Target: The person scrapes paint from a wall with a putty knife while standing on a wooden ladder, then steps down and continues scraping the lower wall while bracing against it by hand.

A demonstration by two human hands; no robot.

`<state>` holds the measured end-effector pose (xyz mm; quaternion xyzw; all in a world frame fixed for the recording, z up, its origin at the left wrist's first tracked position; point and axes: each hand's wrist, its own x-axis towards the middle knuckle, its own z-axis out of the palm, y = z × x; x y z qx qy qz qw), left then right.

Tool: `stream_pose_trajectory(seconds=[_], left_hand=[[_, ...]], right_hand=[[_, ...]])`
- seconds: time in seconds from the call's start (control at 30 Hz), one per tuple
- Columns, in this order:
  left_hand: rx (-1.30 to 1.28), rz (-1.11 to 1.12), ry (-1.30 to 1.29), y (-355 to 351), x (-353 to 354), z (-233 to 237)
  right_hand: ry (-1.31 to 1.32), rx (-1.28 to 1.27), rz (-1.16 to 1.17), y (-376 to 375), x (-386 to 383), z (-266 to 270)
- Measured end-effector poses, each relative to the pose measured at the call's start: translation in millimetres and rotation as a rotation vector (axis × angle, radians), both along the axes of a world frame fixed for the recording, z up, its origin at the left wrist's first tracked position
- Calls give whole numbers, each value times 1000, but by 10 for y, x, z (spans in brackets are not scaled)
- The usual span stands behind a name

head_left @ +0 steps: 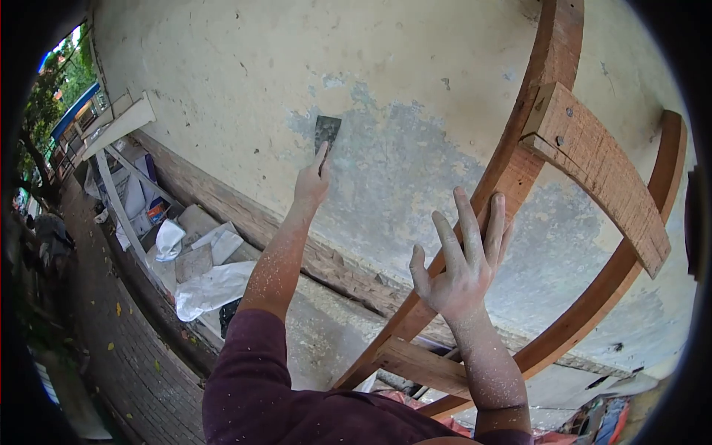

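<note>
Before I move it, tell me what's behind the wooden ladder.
Behind the wooden ladder, the wall shows cream paint and worn grey patches. Whatever lies directly behind its rails and rungs is covered.

I see the person's left arm [276, 259] stretched up from the lower left, nearly straight, the left hand [311, 185] left of centre, curled in a grip with one finger pointing upward. The right forearm [486, 363], dusty and pale-flecked, rises at lower right; the right hand [461, 278] spreads wide, fingers upward, thumb leftward.
</note>
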<state>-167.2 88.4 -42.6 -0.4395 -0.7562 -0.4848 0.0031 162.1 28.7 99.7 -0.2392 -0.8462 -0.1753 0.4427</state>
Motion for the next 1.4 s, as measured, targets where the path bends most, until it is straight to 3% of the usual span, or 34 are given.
stream_pose_trajectory(seconds=[0.07,0.13,0.2,0.27,0.3,0.37,0.47,0.57,0.67,0.83,0.93,1.0,1.1,1.2,1.4], left_hand=[[-40,-3,25,-51,80,-419],[-52,0,94,21,13,-372],[217,18,116,326,-32,-222],[545,37,230,565,101,628],[544,48,178,603,194,976],[551,46,130,647,288,1173],[382,10,220,521,216,823],[143,-59,298,287,136,-199],[161,-76,309,228,258,-601],[446,16,233,560,559,1171],[367,8,187,486,551,1549],[335,-1,202,415,524,1156],[135,-109,166,270,447,138],[82,-59,233,198,519,-61],[44,-47,365,113,338,51]], right_hand=[[-10,-11,0,-14,27,-18],[22,7,5,-2,-5,-4],[10,-6,2,5,-2,-12],[-2,-6,-4,2,-9,-11],[-4,-5,-12,-3,-3,-8],[0,-4,-12,5,-6,-1],[17,-11,-5,13,-8,-9],[19,-21,-7,2,-1,-13],[17,-12,-6,-16,-11,-11],[20,9,8,-12,0,-6],[15,-5,4,-8,-2,-5],[25,-22,8,-4,1,2],[42,-42,36,-11,5,-3],[41,-23,34,-17,-4,-11],[36,-31,36,-21,6,-6]])
